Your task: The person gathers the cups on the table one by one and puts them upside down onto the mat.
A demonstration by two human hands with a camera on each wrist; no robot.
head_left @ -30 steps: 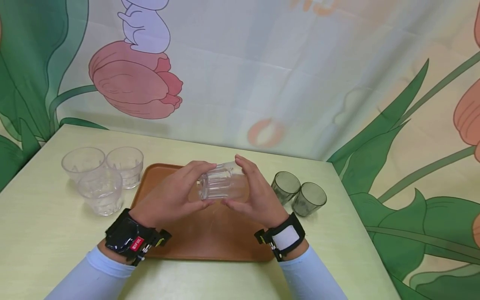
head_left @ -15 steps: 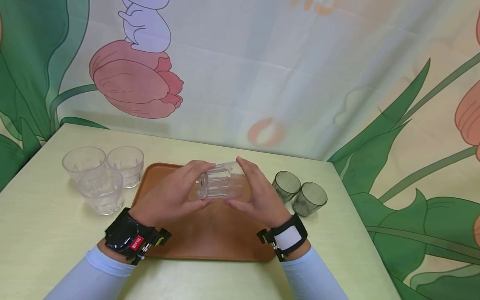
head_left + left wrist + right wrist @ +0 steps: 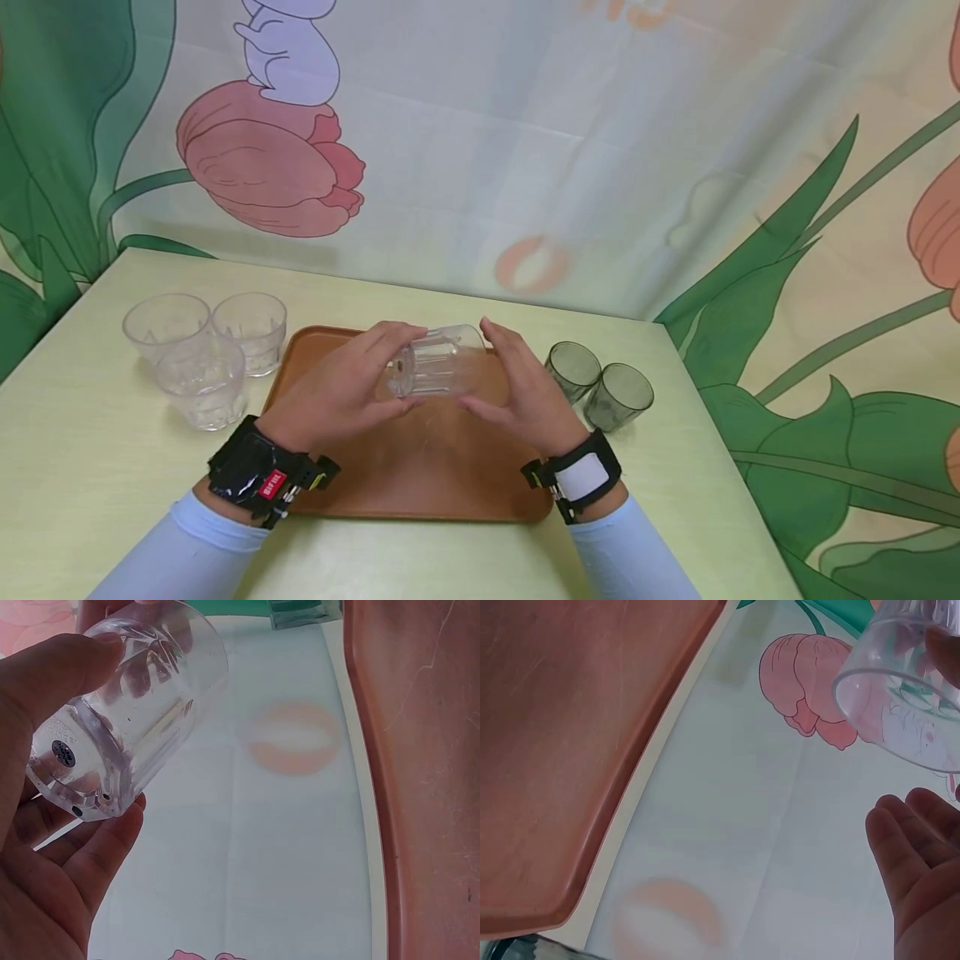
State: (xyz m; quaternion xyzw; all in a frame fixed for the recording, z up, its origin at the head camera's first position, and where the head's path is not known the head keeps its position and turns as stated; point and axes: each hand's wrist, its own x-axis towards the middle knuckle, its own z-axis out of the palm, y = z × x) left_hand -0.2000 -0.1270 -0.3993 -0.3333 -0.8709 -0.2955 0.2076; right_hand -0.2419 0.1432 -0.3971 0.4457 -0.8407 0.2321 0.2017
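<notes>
In the head view, a clear tumbler point(image 3: 447, 360) lies sideways in the air above the brown tray, its mouth to the right. My left hand point(image 3: 341, 383) grips it near the base, thumb below and fingers above. The left wrist view shows the faceted base of this tumbler point(image 3: 142, 735) with a dark round mark on it. Just off the mouth, my right hand point(image 3: 528, 396) is spread, with thumb and fingers apart. In the right wrist view, a gap separates the right hand's fingers point(image 3: 911, 840) from the tumbler's rim point(image 3: 855, 673).
Below the hands, the brown tray point(image 3: 420, 492) rests on the pale table point(image 3: 360, 558). Three clear tumblers point(image 3: 202, 379) stand close together left of it. Two smoky grey-green tumblers point(image 3: 617, 400) stand to its right. A printed curtain point(image 3: 450, 167) hangs behind the table.
My right hand has drawn slightly away to the right from the tumbler, uncovering its rim. The left hand keeps its grip, and the tumbler has shifted slightly left.
</notes>
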